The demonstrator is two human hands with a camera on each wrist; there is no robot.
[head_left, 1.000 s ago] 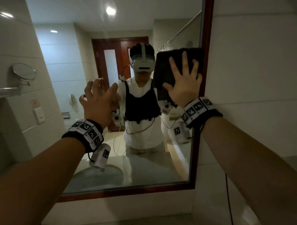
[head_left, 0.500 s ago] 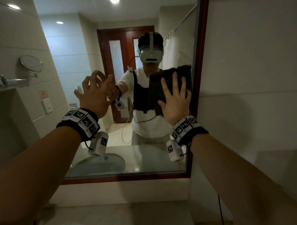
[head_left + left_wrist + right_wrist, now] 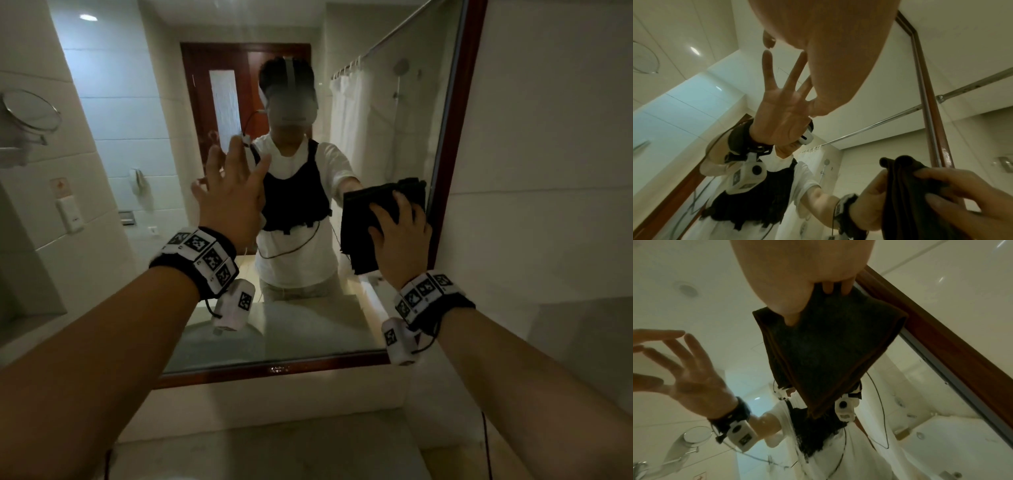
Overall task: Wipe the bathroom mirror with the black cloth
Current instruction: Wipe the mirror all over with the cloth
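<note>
Here we have the right hand (image 3: 400, 236) flat on the folded cloth (image 3: 363, 226), fingers spread and fairly straight, pressing it against the mirror (image 3: 298, 329) close to the right side of the frame (image 3: 455, 137); nothing is pinched, the palm and fingertips simply pin the fabric to the glass. The left hand (image 3: 231, 198) is raised before the middle of the mirror, fingers splayed and holding nothing; whether its tips touch the glass we cannot tell. We judge the step to be a wiping pass along the right edge. To do it well, we should keep even pressure through the whole palm so the cloth stays folded and does not bunch or slip out, run it right up to the frame without riding over it, and overlap each pass with the one beside it. We would also keep the bare left hand off the glass, since fingertips would likely leave marks.
</note>
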